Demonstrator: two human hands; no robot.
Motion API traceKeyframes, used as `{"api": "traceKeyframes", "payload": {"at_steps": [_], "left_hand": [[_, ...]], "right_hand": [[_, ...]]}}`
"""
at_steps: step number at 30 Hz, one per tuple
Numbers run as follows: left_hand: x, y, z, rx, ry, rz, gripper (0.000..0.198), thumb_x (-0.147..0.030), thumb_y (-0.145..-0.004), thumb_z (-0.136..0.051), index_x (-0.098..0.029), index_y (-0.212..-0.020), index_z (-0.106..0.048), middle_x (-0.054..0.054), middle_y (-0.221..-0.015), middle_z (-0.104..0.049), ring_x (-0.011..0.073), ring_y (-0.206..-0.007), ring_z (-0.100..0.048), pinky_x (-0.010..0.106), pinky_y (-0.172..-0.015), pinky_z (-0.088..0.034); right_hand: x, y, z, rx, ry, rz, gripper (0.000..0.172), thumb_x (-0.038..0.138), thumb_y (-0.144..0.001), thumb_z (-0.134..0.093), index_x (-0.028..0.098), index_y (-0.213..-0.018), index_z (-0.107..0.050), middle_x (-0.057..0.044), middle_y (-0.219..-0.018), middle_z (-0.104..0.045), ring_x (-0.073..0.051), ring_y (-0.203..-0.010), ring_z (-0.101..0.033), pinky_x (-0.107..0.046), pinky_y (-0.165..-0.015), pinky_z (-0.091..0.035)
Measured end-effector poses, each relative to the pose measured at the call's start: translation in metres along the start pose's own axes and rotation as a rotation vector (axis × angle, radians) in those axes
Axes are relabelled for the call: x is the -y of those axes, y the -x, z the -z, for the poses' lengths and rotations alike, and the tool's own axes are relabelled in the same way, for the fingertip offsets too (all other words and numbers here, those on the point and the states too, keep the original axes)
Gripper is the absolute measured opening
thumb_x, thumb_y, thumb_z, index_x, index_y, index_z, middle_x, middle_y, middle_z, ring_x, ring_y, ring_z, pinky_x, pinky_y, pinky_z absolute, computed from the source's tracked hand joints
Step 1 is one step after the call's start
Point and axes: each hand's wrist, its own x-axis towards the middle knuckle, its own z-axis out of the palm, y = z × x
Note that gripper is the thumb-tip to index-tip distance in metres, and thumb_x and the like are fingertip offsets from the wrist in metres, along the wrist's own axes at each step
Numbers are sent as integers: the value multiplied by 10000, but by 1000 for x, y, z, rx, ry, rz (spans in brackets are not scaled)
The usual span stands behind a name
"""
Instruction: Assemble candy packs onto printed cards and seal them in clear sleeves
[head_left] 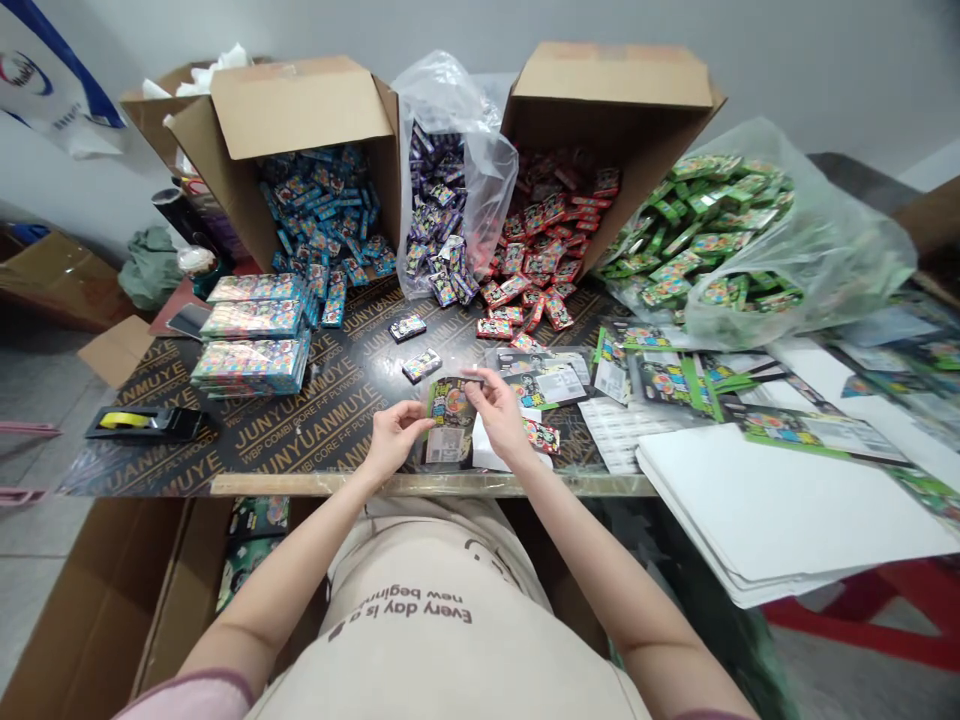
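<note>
Between my hands is a flat printed pouch (448, 440) in black and green with a pale label panel, held up close to the table's front edge. My left hand (396, 435) pinches its left side, fingers curled. At the pouch's upper right, my right hand (499, 410) grips the edge between thumb and fingers. Just beyond the pouch lie two small dark purple boxes (421, 366). To the right of it are a small red box (541, 436), partly behind my right hand, and more flat pouches (544, 383) lying on the table.
Along the back stand a carton of blue boxes (300, 110), a clear bag of purple boxes (491, 170), a carton of red boxes (611, 75) and a bag of green boxes (847, 240). Stacked packs (251, 365) and a tape dispenser (150, 424) sit left; white sheets (772, 490) lie right.
</note>
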Motion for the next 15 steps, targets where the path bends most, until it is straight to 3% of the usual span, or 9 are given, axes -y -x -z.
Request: {"api": "traceKeyframes", "payload": {"at_steps": [3,6,8,12,15], "left_hand": [[-5,3,-4,-17,81,38,287,-341,-575,-824,-152,-762,-714,29,-727,-723,144,-664,-647,251,-690,-502],[-18,4,-14,-59,344,109,408,-482,-662,-746,-149,-896,-728,72,-892,-745,177,-818,-677,283,-781,-503],[-29,2,-22,-102,502,183,422,-515,-684,-710,-137,-870,-734,82,-876,-748,194,-818,-684,309,-793,-504],[-42,-2,-32,-147,626,297,269,-361,-579,-770,-145,-734,-729,44,-771,-743,193,-781,-684,313,-795,-500],[-45,-5,-27,-123,631,306,213,-278,-576,-714,-156,-749,-735,38,-797,-747,183,-796,-681,313,-809,-497]], "right_hand": [[1,1,-9,-138,-158,-4,325,497,-712,-697,231,-866,-592,-12,-766,-691,-179,-763,-629,-315,-761,-499],[5,5,-20,-212,-195,29,320,463,-667,-746,224,-785,-569,-22,-766,-702,-185,-789,-647,-320,-802,-497],[9,11,-27,-199,-222,33,325,498,-705,-704,222,-810,-569,-37,-820,-719,-198,-822,-667,-333,-808,-506],[16,23,-34,-187,-358,-22,362,564,-825,-514,225,-936,-574,-55,-877,-741,-214,-804,-700,-357,-764,-530],[17,27,-32,-117,-369,-44,280,463,-771,-619,229,-924,-599,-41,-869,-748,-212,-799,-704,-361,-792,-530]]}}
